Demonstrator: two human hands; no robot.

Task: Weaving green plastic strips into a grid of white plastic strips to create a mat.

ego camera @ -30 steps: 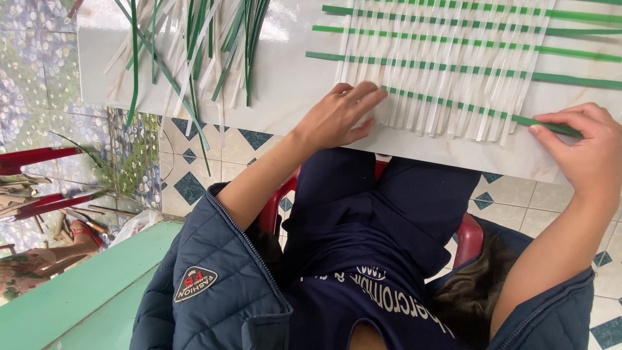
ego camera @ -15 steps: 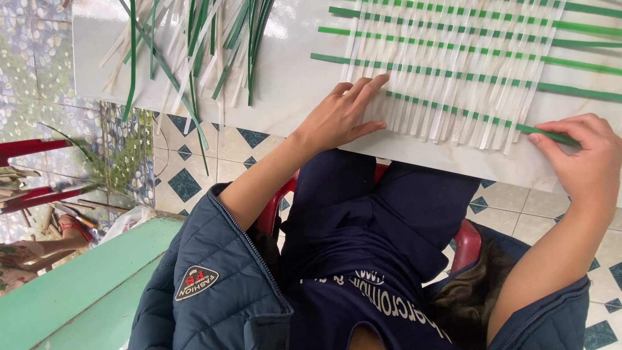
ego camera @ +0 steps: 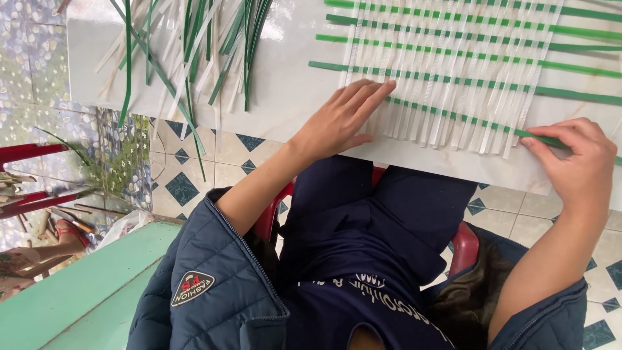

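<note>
1. Since the earlier frames the lowest green strip [ego camera: 453, 118] sits a little further through the mat, and the left hand [ego camera: 340, 123] has slid up so its fingers lie flat over the strip's left part.
2. That strip lies slanted across the bottom of the woven mat [ego camera: 453, 71], threaded over and under the white strips [ego camera: 414, 116], on the white desk [ego camera: 285, 97]. Its slant could let it set crooked against the straight green rows above.
3. The right hand [ego camera: 573, 165] has its grip pressed together, pinching the strip's right end. A hard pull could, I judge, drag the strip out of the weave or crease it.
4. The left hand's grip is spread, holding nothing, only pressing down. If it lifts, the loose white ends near the desk edge may shift or fan apart.
5. The pile of loose green and white strips [ego camera: 188, 45] overhangs the desk edge at left; a nudge could send some to the tiled floor [ego camera: 181, 188].
</note>
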